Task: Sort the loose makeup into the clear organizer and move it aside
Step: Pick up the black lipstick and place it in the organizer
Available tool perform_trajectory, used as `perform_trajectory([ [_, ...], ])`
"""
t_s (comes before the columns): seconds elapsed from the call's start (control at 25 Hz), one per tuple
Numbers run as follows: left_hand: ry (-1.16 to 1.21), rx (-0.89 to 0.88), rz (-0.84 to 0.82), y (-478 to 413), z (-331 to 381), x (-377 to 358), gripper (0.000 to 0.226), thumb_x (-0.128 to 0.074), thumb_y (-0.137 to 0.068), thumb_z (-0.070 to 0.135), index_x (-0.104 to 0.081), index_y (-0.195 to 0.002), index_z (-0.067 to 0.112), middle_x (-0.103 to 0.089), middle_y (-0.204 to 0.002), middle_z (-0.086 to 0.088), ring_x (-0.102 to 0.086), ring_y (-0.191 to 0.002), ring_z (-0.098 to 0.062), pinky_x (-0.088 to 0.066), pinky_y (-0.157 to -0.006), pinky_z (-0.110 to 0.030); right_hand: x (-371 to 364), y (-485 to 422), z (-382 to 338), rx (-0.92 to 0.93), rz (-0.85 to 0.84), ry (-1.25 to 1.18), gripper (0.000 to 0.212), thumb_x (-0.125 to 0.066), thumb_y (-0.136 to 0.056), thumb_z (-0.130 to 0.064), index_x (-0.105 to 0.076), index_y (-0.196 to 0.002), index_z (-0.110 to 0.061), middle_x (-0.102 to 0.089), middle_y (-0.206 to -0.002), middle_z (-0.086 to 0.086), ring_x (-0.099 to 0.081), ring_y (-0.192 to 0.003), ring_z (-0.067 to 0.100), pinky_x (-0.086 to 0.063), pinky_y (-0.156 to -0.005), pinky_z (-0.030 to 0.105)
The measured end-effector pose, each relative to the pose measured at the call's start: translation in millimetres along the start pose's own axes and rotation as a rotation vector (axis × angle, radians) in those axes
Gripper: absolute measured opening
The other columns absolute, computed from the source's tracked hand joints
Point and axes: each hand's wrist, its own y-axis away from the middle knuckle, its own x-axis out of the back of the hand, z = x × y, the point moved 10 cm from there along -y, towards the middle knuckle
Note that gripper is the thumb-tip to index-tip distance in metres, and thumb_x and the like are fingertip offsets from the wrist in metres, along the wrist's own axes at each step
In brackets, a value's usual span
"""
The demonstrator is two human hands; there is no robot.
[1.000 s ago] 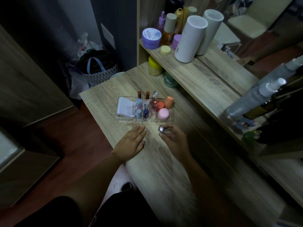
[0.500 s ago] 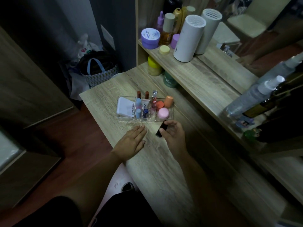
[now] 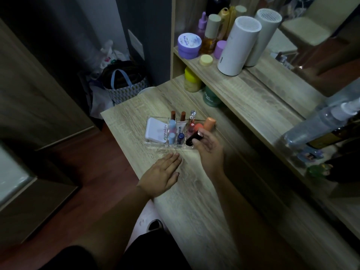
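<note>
The clear organizer (image 3: 155, 143) stands on the wooden desk (image 3: 194, 191), holding a white compact (image 3: 155, 131), blue tubes (image 3: 172, 131), brown-capped lipsticks (image 3: 173, 114), a pink bottle (image 3: 191, 121) and an orange tube (image 3: 209, 123). My right hand (image 3: 209, 151) holds a black lipstick (image 3: 193, 138) by its upper end, tilted over the organizer's right front compartment. My left hand (image 3: 162, 176) lies flat on the desk, fingers together, just in front of the organizer and apart from it.
A raised shelf (image 3: 253, 98) on the right carries a purple jar (image 3: 189, 45), bottles and a white cylinder (image 3: 237, 45). Yellow (image 3: 191, 80) and green (image 3: 211, 97) jars stand under it. A spray bottle (image 3: 315, 123) lies far right. A bag (image 3: 124, 84) sits on the floor beyond the desk.
My right hand lifted the black lipstick off the desk and carried it forward over the organizer's right front. My left hand stayed flat in place.
</note>
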Motion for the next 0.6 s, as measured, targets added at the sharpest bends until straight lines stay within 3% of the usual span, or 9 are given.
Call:
perform_trajectory([
  [0.12,0.002,0.002,0.003,0.0,-0.4,0.9,0.049,-0.06,-0.089,0.022,-0.047,-0.132,0.002,-0.052,-0.138,-0.019,-0.045,-0.13,-0.034,-0.04,-0.108,-0.051,-1.3,-1.1,2.2,0.041,0.022,0.046,0.045,-0.068,-0.08,0.003,-0.061,-0.117,-0.023,-0.068,-0.114,0.015,-0.069,-0.097,0.013,-0.055,-0.085,0.023],
  [0.24,-0.002,-0.007,0.015,0.5,0.3,1.1,0.049,-0.062,-0.088,0.021,-0.049,-0.131,0.002,-0.053,-0.136,-0.019,-0.047,-0.129,-0.035,-0.04,-0.107,-0.051,-4.9,-2.5,6.2,0.052,0.017,0.089,0.047,-0.067,-0.08,0.005,-0.06,-0.114,-0.027,-0.068,-0.108,-0.002,-0.066,-0.092,-0.006,-0.052,-0.079,0.01],
  [0.32,0.002,-0.009,0.022,0.4,0.2,1.2,0.049,-0.063,-0.087,0.02,-0.05,-0.13,0.002,-0.054,-0.135,-0.019,-0.047,-0.129,-0.035,-0.04,-0.107,-0.051,-6.8,-2.8,6.3,0.077,0.019,0.142,0.046,-0.067,-0.079,0.007,-0.062,-0.116,-0.021,-0.065,-0.103,-0.01,-0.066,-0.092,-0.005,-0.05,-0.079,0.005],
  [0.4,0.0,-0.009,0.028,0.1,-0.2,1.4,0.049,-0.063,-0.087,0.02,-0.05,-0.13,0.002,-0.054,-0.135,-0.018,-0.047,-0.129,-0.035,-0.04,-0.107,-0.051,-7.1,-2.6,3.8,0.135,0.036,0.198,0.044,-0.068,-0.078,0.009,-0.063,-0.118,-0.009,-0.061,-0.109,-0.003,-0.064,-0.096,0.002,-0.049,-0.082,0.004],
  [0.52,0.004,-0.012,0.037,0.6,-0.4,1.7,0.049,-0.063,-0.087,0.021,-0.05,-0.13,0.002,-0.054,-0.136,-0.018,-0.046,-0.129,-0.035,-0.039,-0.107,-0.051,-5.6,-3.4,10.2,0.087,0.065,0.201,0.044,-0.069,-0.077,0.007,-0.061,-0.117,-0.009,-0.063,-0.106,-0.003,-0.064,-0.09,-0.008,-0.052,-0.081,0.007],
  [0.6,0.003,-0.009,0.032,0.5,-0.6,0.6,0.049,-0.063,-0.087,0.021,-0.05,-0.131,0.002,-0.054,-0.136,-0.018,-0.046,-0.13,-0.034,-0.038,-0.108,-0.05,-6.4,-3.7,11.7,0.089,0.076,0.237,0.037,-0.071,-0.076,0.004,-0.064,-0.109,-0.012,-0.068,-0.095,-0.003,-0.066,-0.083,-0.002,-0.057,-0.08,0.02],
])
